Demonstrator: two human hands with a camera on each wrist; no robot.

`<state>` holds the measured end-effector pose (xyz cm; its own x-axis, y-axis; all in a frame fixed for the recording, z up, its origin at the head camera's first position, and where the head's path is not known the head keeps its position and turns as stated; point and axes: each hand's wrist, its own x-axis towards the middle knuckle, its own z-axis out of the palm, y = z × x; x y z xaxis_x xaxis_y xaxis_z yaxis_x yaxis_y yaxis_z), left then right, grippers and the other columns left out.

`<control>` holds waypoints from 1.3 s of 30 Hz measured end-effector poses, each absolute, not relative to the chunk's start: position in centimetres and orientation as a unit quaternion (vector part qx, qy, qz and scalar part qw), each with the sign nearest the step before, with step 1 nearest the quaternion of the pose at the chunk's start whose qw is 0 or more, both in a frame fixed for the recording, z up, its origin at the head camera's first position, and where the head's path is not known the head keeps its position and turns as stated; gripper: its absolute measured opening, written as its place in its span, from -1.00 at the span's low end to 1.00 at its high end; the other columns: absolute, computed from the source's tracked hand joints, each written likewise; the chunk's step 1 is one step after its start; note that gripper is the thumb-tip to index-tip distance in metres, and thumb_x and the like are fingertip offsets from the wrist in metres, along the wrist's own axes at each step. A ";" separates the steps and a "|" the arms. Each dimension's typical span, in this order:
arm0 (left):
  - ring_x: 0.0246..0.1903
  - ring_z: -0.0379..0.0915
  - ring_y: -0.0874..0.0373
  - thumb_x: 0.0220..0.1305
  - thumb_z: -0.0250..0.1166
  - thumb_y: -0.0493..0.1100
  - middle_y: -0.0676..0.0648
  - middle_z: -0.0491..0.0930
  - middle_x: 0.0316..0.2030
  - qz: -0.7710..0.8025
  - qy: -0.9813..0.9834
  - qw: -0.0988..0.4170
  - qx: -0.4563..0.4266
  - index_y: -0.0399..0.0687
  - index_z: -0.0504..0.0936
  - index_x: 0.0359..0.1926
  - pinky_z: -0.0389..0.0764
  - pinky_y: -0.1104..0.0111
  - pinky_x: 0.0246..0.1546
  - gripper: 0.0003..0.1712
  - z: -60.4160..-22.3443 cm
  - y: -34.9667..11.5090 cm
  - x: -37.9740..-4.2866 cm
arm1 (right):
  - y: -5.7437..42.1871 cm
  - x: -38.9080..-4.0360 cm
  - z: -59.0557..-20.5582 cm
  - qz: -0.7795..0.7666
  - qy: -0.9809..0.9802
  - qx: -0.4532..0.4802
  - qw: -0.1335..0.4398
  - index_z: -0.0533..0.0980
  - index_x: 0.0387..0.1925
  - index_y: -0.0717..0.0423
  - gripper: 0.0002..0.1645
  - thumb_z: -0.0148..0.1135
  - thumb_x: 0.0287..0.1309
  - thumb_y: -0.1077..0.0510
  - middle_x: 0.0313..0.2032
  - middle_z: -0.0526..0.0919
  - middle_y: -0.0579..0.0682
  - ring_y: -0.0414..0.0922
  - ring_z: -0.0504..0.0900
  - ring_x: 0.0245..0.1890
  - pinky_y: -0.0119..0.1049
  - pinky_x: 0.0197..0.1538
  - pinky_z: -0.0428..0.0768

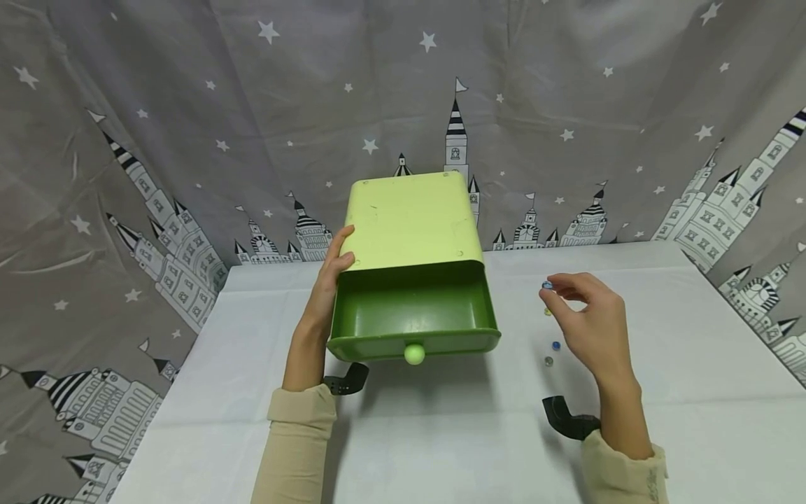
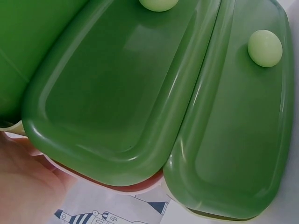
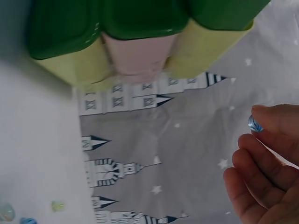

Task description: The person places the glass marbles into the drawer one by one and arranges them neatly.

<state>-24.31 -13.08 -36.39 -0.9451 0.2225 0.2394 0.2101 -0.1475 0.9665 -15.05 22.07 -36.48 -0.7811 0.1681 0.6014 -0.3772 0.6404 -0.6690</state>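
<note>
A small drawer unit (image 1: 409, 220) with a pale yellow top stands on the table. Its green top drawer (image 1: 365, 348) is pulled out, and no items show in the visible inside. My left hand (image 1: 322, 290) rests against the unit's left side, with fingertips at the edge of the top. To the right of the unit, my right hand (image 1: 595, 325) pinches a small blue glass bead (image 3: 254, 123) between thumb and index finger, above the table. Beneath and nearer lie a yellow bead (image 1: 548, 312), a blue bead (image 1: 556, 346) and a clear bead (image 1: 549, 361).
A white cloth covers the table (image 1: 441, 448). Behind it hangs a grey curtain (image 1: 390, 84) with stars and castles. Lower drawers (image 2: 233, 121) with green fronts show in the left wrist view; pink and yellow casings (image 3: 138, 56) show in the right wrist view.
</note>
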 end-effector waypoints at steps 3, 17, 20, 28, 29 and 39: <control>0.27 0.05 0.14 0.38 -0.11 -0.04 0.07 -0.03 0.43 0.741 0.651 0.004 0.168 0.14 0.04 0.48 0.14 0.17 0.23 -0.33 -36.5 -13.1 -24.4 | 21.8 -14.5 -35.8 0.425 -0.836 0.070 0.339 0.67 -0.20 0.31 -0.81 0.37 0.09 0.39 -0.30 0.68 0.09 -0.31 0.53 -0.28 -0.55 -0.16 0.43; 0.25 0.07 0.13 0.38 -0.11 -0.03 0.08 -0.02 0.42 0.742 0.649 0.005 0.164 0.17 0.04 0.48 0.15 0.17 0.22 -0.34 -36.5 -13.2 -24.4 | 21.0 -13.2 -33.8 0.443 -0.811 0.099 0.368 0.68 -0.22 0.31 -0.79 0.39 0.04 0.44 -0.29 0.69 0.05 -0.37 0.56 -0.25 -0.52 -0.10 0.45; 0.24 0.09 0.12 0.38 -0.11 -0.04 0.07 0.00 0.41 0.745 0.646 0.006 0.165 0.17 0.05 0.47 0.17 0.17 0.21 -0.35 -36.5 -13.2 -24.4 | 21.0 -13.3 -34.0 0.440 -0.815 0.095 0.365 0.67 -0.22 0.32 -0.79 0.39 0.04 0.45 -0.29 0.69 0.05 -0.37 0.55 -0.26 -0.51 -0.11 0.45; 0.23 0.10 0.11 0.39 -0.11 -0.04 0.06 0.02 0.41 0.746 0.646 0.008 0.162 0.19 0.06 0.47 0.19 0.16 0.19 -0.36 -36.5 -13.2 -24.4 | 19.6 -13.4 -34.1 0.459 -0.795 0.124 0.376 0.68 -0.23 0.28 -0.77 0.41 0.01 0.46 -0.30 0.69 0.05 -0.32 0.56 -0.27 -0.50 -0.11 0.48; 0.24 0.09 0.12 0.39 -0.11 -0.03 0.08 0.00 0.41 0.745 0.648 0.007 0.160 0.19 0.06 0.47 0.18 0.16 0.20 -0.36 -36.5 -13.1 -24.4 | 19.2 -13.4 -34.1 0.463 -0.790 0.130 0.381 0.68 -0.23 0.29 -0.77 0.41 0.00 0.46 -0.30 0.69 0.06 -0.32 0.56 -0.27 -0.50 -0.12 0.49; 0.34 -0.06 0.17 0.38 -0.10 -0.01 0.12 -0.12 0.47 0.733 0.661 0.000 0.158 0.17 0.04 0.49 0.03 0.07 0.30 -0.33 -36.6 -13.1 -24.4 | 15.1 -12.6 -33.9 0.501 -0.750 0.169 0.398 0.66 -0.23 0.32 -0.75 0.39 -0.03 0.51 -0.31 0.67 0.08 -0.17 0.62 -0.27 -0.43 -0.07 0.55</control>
